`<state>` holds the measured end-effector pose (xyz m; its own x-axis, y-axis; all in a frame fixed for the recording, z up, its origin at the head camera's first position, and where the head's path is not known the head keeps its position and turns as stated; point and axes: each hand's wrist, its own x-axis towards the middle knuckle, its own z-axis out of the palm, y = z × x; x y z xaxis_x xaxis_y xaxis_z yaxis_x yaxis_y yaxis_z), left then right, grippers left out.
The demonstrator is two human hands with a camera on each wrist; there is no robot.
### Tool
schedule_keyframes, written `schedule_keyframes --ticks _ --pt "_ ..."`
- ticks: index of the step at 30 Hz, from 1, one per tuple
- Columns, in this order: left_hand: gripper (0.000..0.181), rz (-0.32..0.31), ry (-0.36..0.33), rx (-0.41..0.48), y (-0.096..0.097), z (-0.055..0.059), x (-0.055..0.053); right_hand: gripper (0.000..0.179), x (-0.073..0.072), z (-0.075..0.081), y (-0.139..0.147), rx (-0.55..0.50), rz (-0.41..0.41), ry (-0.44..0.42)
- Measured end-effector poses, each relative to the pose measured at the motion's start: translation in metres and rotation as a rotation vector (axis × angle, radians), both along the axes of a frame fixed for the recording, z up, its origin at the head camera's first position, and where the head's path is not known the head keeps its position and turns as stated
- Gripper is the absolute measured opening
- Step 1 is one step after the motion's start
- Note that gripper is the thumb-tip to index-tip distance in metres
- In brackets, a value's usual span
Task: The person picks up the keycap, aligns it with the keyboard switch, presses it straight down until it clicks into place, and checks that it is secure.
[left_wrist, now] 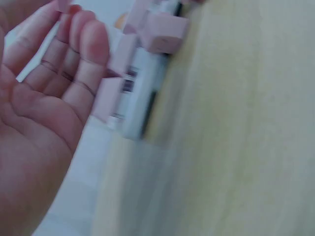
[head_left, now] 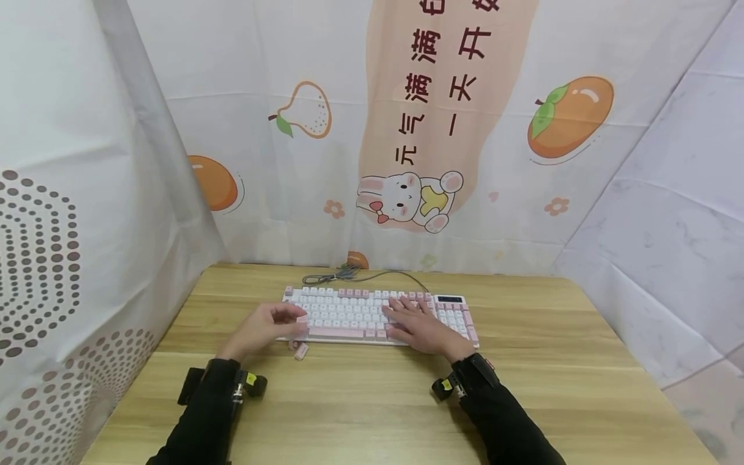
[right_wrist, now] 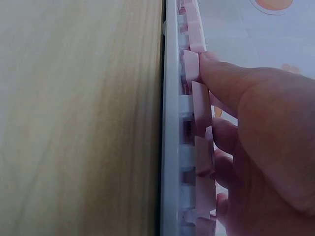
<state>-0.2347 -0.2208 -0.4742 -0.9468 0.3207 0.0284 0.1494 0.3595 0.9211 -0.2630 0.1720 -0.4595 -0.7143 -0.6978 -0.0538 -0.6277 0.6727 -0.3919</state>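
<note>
A white and pink keyboard (head_left: 349, 316) lies on the wooden table. Over its left end, my left hand (head_left: 264, 330) pinches a small pink keycap (left_wrist: 63, 5) between thumb and fingertips; the other fingers are bent beside it. My right hand (head_left: 423, 328) rests on the keys right of the middle, fingers spread, palm down. In the right wrist view its thumb (right_wrist: 221, 78) touches a pink key in the front row, and the other fingertips lie on the keys behind. Loose pink keycaps (head_left: 301, 351) sit at the keyboard's front left edge.
A grey cable (head_left: 334, 278) is bundled behind the keyboard, near the table's back edge. Printed curtains (head_left: 290, 161) hang behind and at both sides of the wooden table (head_left: 349, 413). Each wrist carries a small black camera (head_left: 256, 385).
</note>
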Motion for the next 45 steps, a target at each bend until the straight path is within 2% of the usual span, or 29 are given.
schedule_keyframes --ticks 4,8,14,18,20,23,26,30,34,40,45 --pt "0.038 0.026 -0.046 0.107 -0.004 -0.012 -0.006 0.058 0.0 -0.001 -0.001 0.007 0.0 0.001" --pt "0.039 0.07 -0.08 0.151 -0.009 -0.017 -0.009 0.059 -0.001 0.0 -0.001 0.007 -0.019 -0.004" --pt "0.045 0.12 -0.133 0.124 -0.013 -0.017 -0.011 0.058 -0.002 -0.001 -0.001 0.009 -0.038 -0.022" --pt "0.042 0.175 -0.122 0.083 -0.017 -0.016 -0.011 0.059 -0.001 -0.003 0.001 0.01 -0.039 -0.025" --pt "0.041 0.18 -0.099 0.05 -0.02 -0.016 -0.01 0.058 0.0 -0.003 0.002 -0.005 -0.034 -0.021" --pt "0.039 0.154 -0.057 0.008 -0.025 -0.016 -0.009 0.058 0.0 -0.002 0.002 -0.017 -0.027 -0.006" --pt "0.038 0.138 -0.006 -0.059 -0.025 -0.011 -0.007 0.058 0.0 -0.002 0.001 -0.028 -0.026 -0.005" --pt "0.031 0.16 0.104 -0.19 -0.025 -0.003 -0.008 0.058 -0.002 -0.004 0.0 -0.027 -0.018 -0.004" --pt "0.026 0.166 0.205 -0.28 -0.018 -0.002 -0.014 0.058 -0.002 -0.005 0.005 -0.007 -0.024 0.001" --pt "0.027 0.152 0.245 -0.351 -0.015 0.002 -0.016 0.058 -0.002 -0.004 0.002 -0.02 -0.014 -0.003" --pt "0.025 0.152 0.264 -0.407 -0.014 0.001 -0.019 0.059 -0.002 -0.003 0.0 -0.006 -0.015 0.004"
